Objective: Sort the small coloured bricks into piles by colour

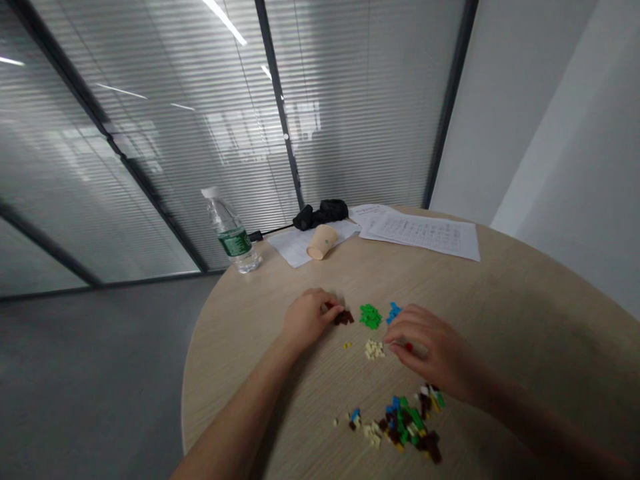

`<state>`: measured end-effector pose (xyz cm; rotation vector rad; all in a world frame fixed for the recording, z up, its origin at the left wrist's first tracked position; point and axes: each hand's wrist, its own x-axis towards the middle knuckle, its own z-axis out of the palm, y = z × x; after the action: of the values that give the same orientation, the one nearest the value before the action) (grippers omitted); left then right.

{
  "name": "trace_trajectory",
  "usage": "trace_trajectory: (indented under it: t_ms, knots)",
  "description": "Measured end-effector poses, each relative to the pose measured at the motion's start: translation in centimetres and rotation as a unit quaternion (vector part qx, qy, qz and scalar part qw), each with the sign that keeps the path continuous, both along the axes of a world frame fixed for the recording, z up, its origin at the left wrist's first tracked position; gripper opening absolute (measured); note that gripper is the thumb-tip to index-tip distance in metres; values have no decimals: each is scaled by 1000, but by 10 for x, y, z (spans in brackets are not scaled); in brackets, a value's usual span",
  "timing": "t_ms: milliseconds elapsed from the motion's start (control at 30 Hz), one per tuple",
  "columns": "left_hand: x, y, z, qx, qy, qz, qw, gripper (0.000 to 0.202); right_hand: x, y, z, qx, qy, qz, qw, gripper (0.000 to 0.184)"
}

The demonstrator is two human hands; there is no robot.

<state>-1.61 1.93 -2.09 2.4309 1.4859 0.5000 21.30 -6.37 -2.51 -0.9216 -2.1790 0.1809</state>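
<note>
My left hand point(311, 319) rests by a small pile of dark brown toy bricks point(344, 318), its fingers curled inward. Some brown shows between thumb and forefinger, but I cannot tell whether a brick is gripped. Over the right side of the small piles, my right hand point(430, 340) is bent with thumb and fingertips close together near cream bricks point(374, 349). Anything in that pinch is too small to make out. A red piece point(409, 347) shows beneath its arched fingers. Blue bricks point(393, 311), partly covered by this hand, lie beside a green pile point(371, 316).
A mixed heap of bricks point(410, 423) lies nearer me, below two yellow pieces point(347, 345). Farther back are a water bottle point(234, 237), a tipped paper cup point(323, 241), a black folded umbrella point(325, 213) and printed sheets point(425, 233). The round table point(230, 373) curves away at left.
</note>
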Motion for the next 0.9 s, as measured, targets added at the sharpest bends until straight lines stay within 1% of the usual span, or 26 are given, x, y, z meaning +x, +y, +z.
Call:
trace_trajectory:
  t_ms: [100, 167, 300, 467, 600, 767, 833, 900]
  knots:
    - [0, 0, -1, 4, -7, -3, 1000, 23, -2, -5, 1, -64, -31, 56, 996, 12]
    - [0, 0, 0, 9, -12, -8, 1000, 23, -2, -9, 3, -111, -65, 88, 988, 12]
    - [3, -2, 3, 25, -22, -2, 999, 22, -1, -14, 6, -167, -103, 120, 973, 12]
    - [8, -12, 13, 37, -35, 8, 999, 19, -2, -18, 10, -187, -97, 122, 970, 18]
    - [14, -21, 21, 35, -41, -24, 998, 20, -2, -19, 9, -193, -98, 117, 969, 20]
    - [18, -27, 22, 40, -35, -49, 997, 18, -4, -22, 5, -194, -111, 114, 968, 13]
    - [19, -30, 23, 36, -27, -73, 996, 16, -4, -21, 6, -191, -118, 116, 968, 10]
    - [19, -33, 25, 28, -18, -115, 993, 14, 0, -16, 9, -178, -106, 108, 972, 7]
